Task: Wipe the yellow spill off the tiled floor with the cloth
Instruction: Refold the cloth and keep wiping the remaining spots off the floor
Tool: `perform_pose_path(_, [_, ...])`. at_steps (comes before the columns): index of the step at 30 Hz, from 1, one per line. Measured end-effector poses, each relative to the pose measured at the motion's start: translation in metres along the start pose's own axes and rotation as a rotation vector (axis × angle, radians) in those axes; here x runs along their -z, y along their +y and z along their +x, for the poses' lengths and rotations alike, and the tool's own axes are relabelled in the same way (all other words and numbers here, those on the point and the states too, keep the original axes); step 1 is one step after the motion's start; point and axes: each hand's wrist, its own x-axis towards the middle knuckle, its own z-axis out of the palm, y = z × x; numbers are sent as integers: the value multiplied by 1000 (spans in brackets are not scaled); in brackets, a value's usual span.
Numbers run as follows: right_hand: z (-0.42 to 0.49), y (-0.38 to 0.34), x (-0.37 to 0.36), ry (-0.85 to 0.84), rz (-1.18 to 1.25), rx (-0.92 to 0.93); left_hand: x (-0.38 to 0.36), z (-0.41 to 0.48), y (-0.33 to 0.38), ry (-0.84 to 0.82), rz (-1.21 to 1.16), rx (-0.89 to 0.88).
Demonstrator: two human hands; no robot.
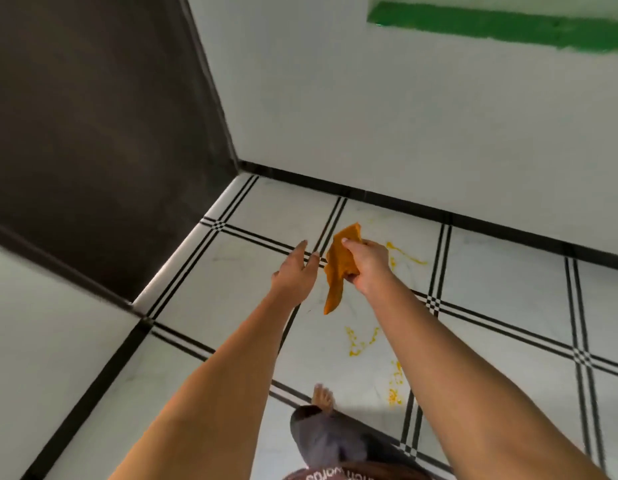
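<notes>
Near the middle of the frame, the right hand (369,268) grips an orange cloth (338,271). Its fingers are curled round the bunched upper part, and a loose tail of the fabric hangs down below the fist. The cloth is held up in the air, clear of the tiled floor (491,271).

The left hand (295,273) is just to the left of the cloth. Its fingers are straight and slightly spread, and it holds nothing. A narrow gap separates its fingertips from the edge of the cloth.

The yellow spill (358,342) lies on the white tiles in scattered streaks. One patch is below the hanging cloth between the two forearms, another streak is just right of the right hand, and more drops sit lower, near the right forearm.

A bare foot (323,396) stands on the floor at lower centre, close to the lower drops. A dark panel (93,133) fills the upper left of the frame. A white wall (370,116) with a green strip (491,24) fills the upper right.
</notes>
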Motion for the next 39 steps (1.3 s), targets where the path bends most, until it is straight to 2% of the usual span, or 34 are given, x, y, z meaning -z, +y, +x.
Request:
perform_pose_path(8, [74, -22, -14, 143, 178, 0, -7, 105, 11, -187, 132, -111])
perform_pose_path(14, [179, 11, -28, 347, 255, -40, -56, 212, -26, -394, 319, -191])
perform_pose_path(17, [252, 50, -31, 480, 336, -82, -105, 279, -65, -500, 397, -239])
perform_pose_path(21, [347, 118, -28, 554, 411, -103, -177, 354, -122, -571, 485, -339])
perform_pose_path(28, [505, 276, 0, 535, 453, -84, -319, 462, -271, -546, 428, -387])
perform_pose_path(30, [542, 339, 14, 595, 251, -120, -352, 484, -321, -569, 507, -431])
perform_pose_path(32, [573, 397, 22, 641, -131, -190, -378, 502, -367, -592, 608, -473])
perform_pose_path(36, [624, 453, 8, 628, -698, 18, -413, 527, -427, -551, 730, -600])
perform_pose_path(39, [665, 469, -12, 564, -890, 90, -427, 556, -447, -443, 773, -742])
